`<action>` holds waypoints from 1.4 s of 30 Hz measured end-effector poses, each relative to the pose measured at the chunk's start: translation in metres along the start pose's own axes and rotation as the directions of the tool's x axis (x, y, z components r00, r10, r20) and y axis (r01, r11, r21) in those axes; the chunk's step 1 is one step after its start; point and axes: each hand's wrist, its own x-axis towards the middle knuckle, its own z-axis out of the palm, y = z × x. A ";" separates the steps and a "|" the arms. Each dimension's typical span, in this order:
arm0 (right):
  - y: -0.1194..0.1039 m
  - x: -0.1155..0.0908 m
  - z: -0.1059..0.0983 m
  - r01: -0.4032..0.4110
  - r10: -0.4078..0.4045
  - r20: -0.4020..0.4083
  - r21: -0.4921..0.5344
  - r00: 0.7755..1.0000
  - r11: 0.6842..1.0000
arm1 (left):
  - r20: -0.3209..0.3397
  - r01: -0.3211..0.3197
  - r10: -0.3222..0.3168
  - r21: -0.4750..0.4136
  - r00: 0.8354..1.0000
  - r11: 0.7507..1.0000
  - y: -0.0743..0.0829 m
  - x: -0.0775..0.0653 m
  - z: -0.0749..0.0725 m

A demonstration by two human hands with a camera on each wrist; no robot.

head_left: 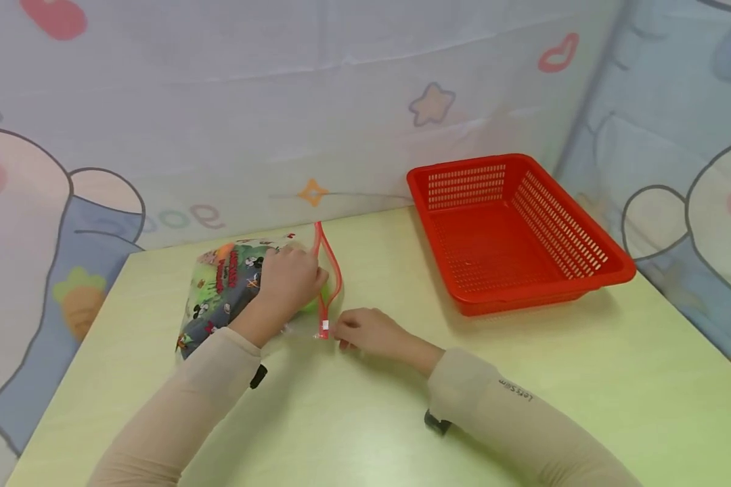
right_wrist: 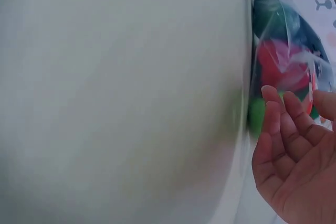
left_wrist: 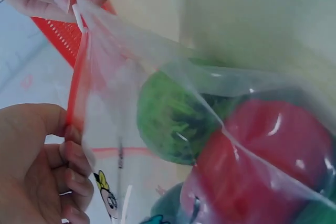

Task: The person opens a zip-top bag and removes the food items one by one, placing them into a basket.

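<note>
Head view: left of the red basket on the desk, a printed clear bag contains red and green items; the left hand grips its red zip, the right hand is at one end, whether pinching I cannot tell.

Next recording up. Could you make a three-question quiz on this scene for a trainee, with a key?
1. What colour is the zip edge of the printed bag? A blue; B red; C yellow.
2. True or false: the printed bag lies inside the basket.
3. In the head view, which hand is nearer the basket?

Key: 1 B. 2 False; it lies on the table. 3 The right hand.
</note>
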 end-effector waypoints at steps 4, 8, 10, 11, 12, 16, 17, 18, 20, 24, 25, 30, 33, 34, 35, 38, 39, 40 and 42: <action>0.000 0.001 -0.019 -0.006 0.003 -0.049 -0.058 0.999 0.998 | -0.120 -0.027 0.019 -0.061 0.993 0.998 -0.002 -0.003 0.001; -0.003 0.013 -0.034 0.030 -0.032 -0.110 -0.011 0.993 0.999 | -0.153 -0.050 0.036 -0.086 0.988 0.995 -0.006 -0.006 0.003; -0.005 0.024 -0.038 0.060 -0.053 -0.143 0.043 0.988 0.997 | -0.140 -0.058 0.045 -0.090 0.989 0.994 -0.007 -0.006 0.003; -0.006 0.030 -0.039 0.074 -0.063 -0.155 0.067 0.986 0.995 | -0.133 -0.061 0.048 -0.096 0.990 0.994 -0.008 -0.007 0.003; -0.007 0.037 -0.039 0.088 -0.073 -0.166 0.081 0.983 0.993 | -0.133 -0.065 0.051 -0.104 0.990 0.992 -0.008 -0.007 0.004; -0.011 0.060 -0.033 0.114 -0.108 -0.131 0.039 0.986 0.993 | -0.165 -0.078 0.054 -0.144 0.985 0.987 -0.009 -0.011 0.009; -0.011 0.065 -0.030 0.120 -0.117 -0.092 0.035 0.989 0.992 | -0.174 -0.082 0.054 -0.155 0.983 0.985 -0.009 -0.013 0.012; -0.011 0.069 -0.027 0.129 -0.127 -0.047 0.041 0.991 0.991 | -0.181 -0.084 0.054 -0.162 0.982 0.983 -0.009 -0.014 0.014; -0.008 0.075 -0.020 0.154 -0.155 0.028 0.037 0.988 0.987 | -0.183 -0.088 0.056 -0.172 0.982 0.981 -0.009 -0.016 0.019; -0.005 0.083 -0.011 0.165 -0.164 0.074 -0.010 0.984 0.986 | -0.205 -0.105 0.065 -0.189 0.977 0.976 -0.009 -0.018 0.023; -0.005 0.085 -0.010 0.170 -0.167 0.062 -0.043 0.984 0.984 | -0.211 -0.108 0.066 -0.194 0.975 0.975 -0.009 -0.017 0.024; -0.006 0.090 -0.006 0.158 -0.156 0.031 -0.098 0.987 0.983 | -0.221 -0.104 0.060 -0.195 0.973 0.975 -0.009 -0.015 0.021; -0.007 0.091 -0.006 0.161 -0.160 0.012 -0.114 0.987 0.980 | -0.215 -0.100 0.057 -0.193 0.975 0.976 -0.009 -0.013 0.019; -0.007 0.091 -0.007 0.163 -0.163 0.005 -0.118 0.987 0.980 | -0.214 -0.100 0.058 -0.192 0.975 0.976 -0.009 -0.012 0.018; -0.006 0.091 -0.007 0.168 -0.170 -0.003 -0.130 0.985 0.977 | -0.216 -0.101 0.058 -0.193 0.975 0.976 -0.009 -0.012 0.018; -0.005 0.092 -0.007 0.177 -0.183 -0.025 -0.157 0.983 0.972 | -0.225 -0.104 0.059 -0.196 0.973 0.975 -0.010 -0.011 0.016; -0.005 0.092 -0.007 0.180 -0.188 -0.030 -0.170 0.982 0.969 | -0.227 -0.105 0.059 -0.196 0.972 0.975 -0.010 -0.011 0.016; -0.005 0.093 -0.008 0.183 -0.191 -0.031 -0.174 0.981 0.968 | -0.228 -0.104 0.058 -0.198 0.972 0.975 -0.010 -0.011 0.016; -0.005 0.092 -0.008 0.183 -0.193 -0.039 -0.184 0.980 0.966 | -0.220 -0.100 0.054 -0.204 0.974 0.974 -0.011 -0.011 0.017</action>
